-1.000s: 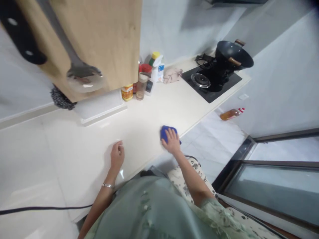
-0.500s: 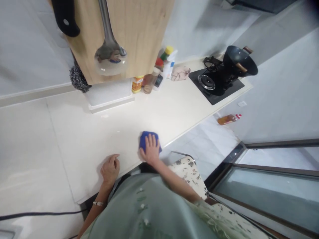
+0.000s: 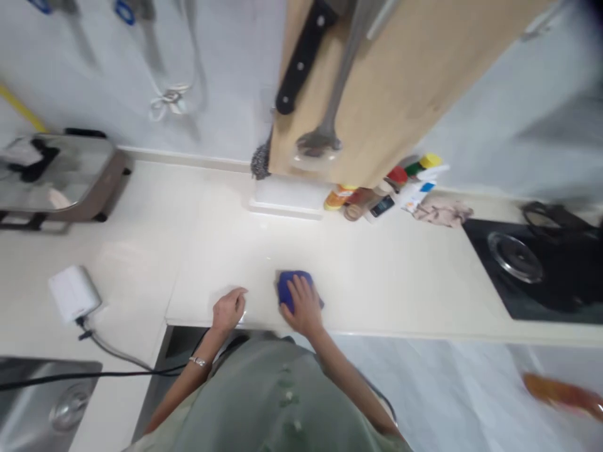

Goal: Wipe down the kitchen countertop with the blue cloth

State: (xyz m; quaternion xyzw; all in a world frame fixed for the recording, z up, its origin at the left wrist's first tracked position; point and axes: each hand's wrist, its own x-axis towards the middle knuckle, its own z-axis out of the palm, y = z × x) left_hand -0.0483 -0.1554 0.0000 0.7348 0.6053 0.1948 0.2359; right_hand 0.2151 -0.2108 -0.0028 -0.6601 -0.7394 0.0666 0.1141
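Note:
My right hand [image 3: 306,309] lies over a folded blue cloth [image 3: 285,294] on the white countertop [image 3: 377,276], fingers pressed onto it and thumb along its near side. The cloth sits a little in from the counter's front edge. To its left, my left hand [image 3: 228,309] rests on the counter near that edge, curled closed. Nothing shows in it, and it is apart from the cloth. A bracelet [image 3: 198,361] circles the left wrist.
A wooden board [image 3: 377,113] with a hanging knife [image 3: 301,66] and ladle [image 3: 325,135] juts out overhead. Bottles [image 3: 339,198] and a crumpled pink cloth [image 3: 443,212] stand behind. A stove [image 3: 556,263] is right; an electric pan [image 3: 94,188], white box [image 3: 74,292] and sink [image 3: 32,402] are left.
My view has swung left, bringing the electric pan, white box and sink into sight while the wok has left it. My right hand stays on the blue cloth; my left hand stays curled.

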